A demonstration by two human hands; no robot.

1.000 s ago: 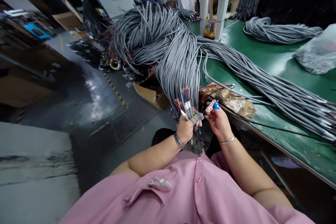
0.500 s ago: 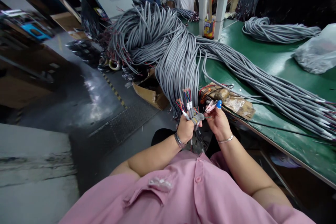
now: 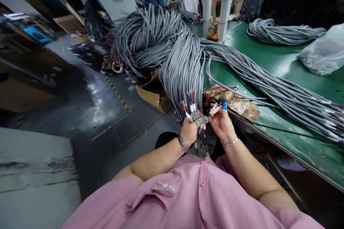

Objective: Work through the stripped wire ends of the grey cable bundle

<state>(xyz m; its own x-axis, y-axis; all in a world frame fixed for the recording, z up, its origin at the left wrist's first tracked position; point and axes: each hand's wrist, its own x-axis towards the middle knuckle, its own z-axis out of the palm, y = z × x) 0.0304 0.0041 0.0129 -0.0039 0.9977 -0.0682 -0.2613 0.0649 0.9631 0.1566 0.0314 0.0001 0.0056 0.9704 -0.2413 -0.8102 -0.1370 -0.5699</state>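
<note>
The left hand (image 3: pixel 189 132) is closed in a fist round a few grey sheathed cable ends (image 3: pixel 191 104). Their stripped red, blue and green cores fan upward at twelve o'clock. Its thumb wears a grey fabric fingertip cover (image 3: pixel 202 121), pressed against them. Just beside it at three o'clock, the right hand (image 3: pixel 222 125) has thumb and forefinger pinched together on a small pinkish piece (image 3: pixel 215 108), too small to identify. That forefinger carries a blue rubber finger cap (image 3: pixel 224 106).

The held ends seem to belong to the thick hanging bundle of grey cables (image 3: pixel 182 61), which drapes off the green-topped workbench (image 3: pixel 282 64) at twelve o'clock. At two o'clock lies a brown tape-wrapped block (image 3: pixel 236 102). Past it a long sheaf of grey cables (image 3: pixel 282 93) runs toward three o'clock, its stripped ends at the picture's edge. Farther off at one o'clock sit a coiled grey cable bundle (image 3: pixel 282 32) and a clear plastic bag (image 3: pixel 322 52). A torn cardboard box (image 3: pixel 153 94) lies on the floor at eleven o'clock.

Only a handful of ends is in hand against very many cables, so the work looks far from finished. Which cables are already dealt with cannot be told.
</note>
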